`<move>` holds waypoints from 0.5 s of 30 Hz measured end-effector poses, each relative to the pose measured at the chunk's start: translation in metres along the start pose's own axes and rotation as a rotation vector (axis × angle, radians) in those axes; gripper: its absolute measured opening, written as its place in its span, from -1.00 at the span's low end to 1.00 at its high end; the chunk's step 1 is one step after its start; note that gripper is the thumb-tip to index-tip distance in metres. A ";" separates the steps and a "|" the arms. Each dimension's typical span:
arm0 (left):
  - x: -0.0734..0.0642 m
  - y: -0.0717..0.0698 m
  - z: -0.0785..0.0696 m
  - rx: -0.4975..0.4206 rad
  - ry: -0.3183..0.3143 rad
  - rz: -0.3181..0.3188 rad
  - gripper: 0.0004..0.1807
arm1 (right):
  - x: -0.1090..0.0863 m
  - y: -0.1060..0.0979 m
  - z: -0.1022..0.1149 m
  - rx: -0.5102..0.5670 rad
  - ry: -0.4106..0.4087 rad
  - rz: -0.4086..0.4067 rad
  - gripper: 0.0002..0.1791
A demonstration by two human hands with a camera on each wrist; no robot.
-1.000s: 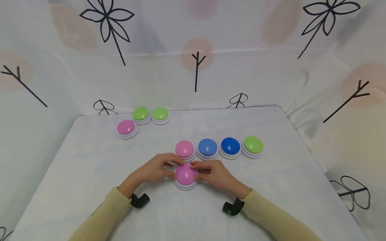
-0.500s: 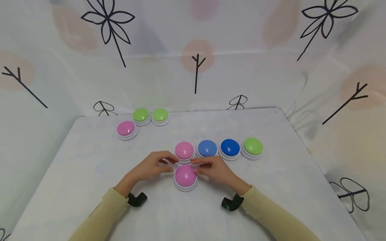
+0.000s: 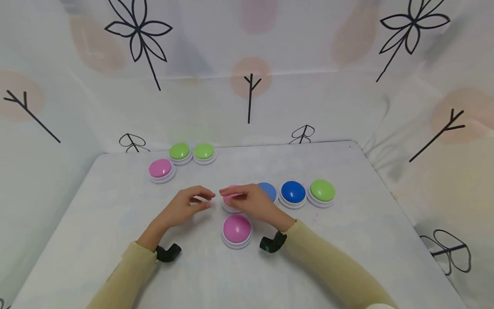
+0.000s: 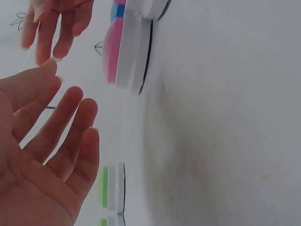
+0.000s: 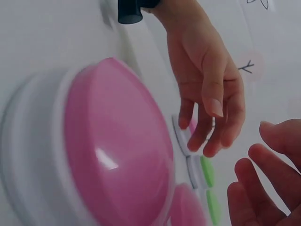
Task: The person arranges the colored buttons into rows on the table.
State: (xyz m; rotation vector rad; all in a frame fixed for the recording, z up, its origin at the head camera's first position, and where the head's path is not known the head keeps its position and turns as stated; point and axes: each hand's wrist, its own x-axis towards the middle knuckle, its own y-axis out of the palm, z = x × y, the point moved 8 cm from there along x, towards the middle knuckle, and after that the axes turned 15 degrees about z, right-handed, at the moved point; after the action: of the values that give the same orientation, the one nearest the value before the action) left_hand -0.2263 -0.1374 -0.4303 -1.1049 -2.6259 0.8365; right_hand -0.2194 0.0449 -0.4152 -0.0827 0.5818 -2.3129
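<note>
A pink dome push button [image 3: 237, 228] on a white base stands alone at the front; it looms large in the right wrist view [image 5: 117, 146]. My left hand [image 3: 181, 207] hovers to its upper left, fingers relaxed and holding nothing. Above and behind that button is my right hand [image 3: 254, 202], also holding nothing, its fingers loosely extended. It partly covers a second pink button [image 3: 227, 207] and the light blue button [image 3: 269, 191] in the row behind. In the left wrist view my left palm [image 4: 47, 160] faces up with gaps between the fingers.
The row continues rightward with a dark blue button [image 3: 293, 192] and a green button [image 3: 322, 190]. At the back left sit a pink button [image 3: 160, 168] and two green buttons, one left [image 3: 179, 150] and one right [image 3: 204, 150]. A patterned cloth [image 3: 200, 107] hangs behind the white table [image 3: 347, 253].
Both hands have come off the front pink button and moved up and to the left. That button stays in front of the row.
</note>
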 end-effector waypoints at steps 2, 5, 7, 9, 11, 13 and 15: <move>-0.003 -0.008 0.003 -0.010 -0.013 -0.043 -0.70 | 0.012 0.001 0.008 0.013 -0.027 0.013 -0.67; -0.010 -0.020 0.008 -0.016 -0.043 -0.101 -0.69 | 0.028 0.003 0.016 0.047 -0.053 0.028 -0.67; -0.015 -0.029 0.011 -0.020 -0.061 -0.138 -0.67 | 0.039 0.004 0.019 0.062 -0.060 0.028 -0.67; -0.020 -0.038 0.015 -0.020 -0.086 -0.175 -0.64 | 0.050 0.006 0.021 0.077 -0.058 0.026 -0.66; -0.027 -0.047 0.019 -0.025 -0.110 -0.218 -0.63 | 0.062 0.008 0.023 0.088 -0.061 0.021 -0.65; -0.033 -0.058 0.024 -0.033 -0.123 -0.269 -0.62 | 0.074 0.011 0.026 0.093 -0.068 0.012 -0.64; -0.039 -0.069 0.027 -0.057 -0.122 -0.327 -0.63 | 0.085 0.014 0.029 0.105 -0.076 0.003 -0.64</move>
State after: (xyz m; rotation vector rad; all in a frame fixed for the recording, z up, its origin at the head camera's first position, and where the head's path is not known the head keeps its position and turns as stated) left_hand -0.2500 -0.2155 -0.4125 -0.6250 -2.8369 0.7828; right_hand -0.2652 -0.0330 -0.4042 -0.1196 0.4210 -2.3220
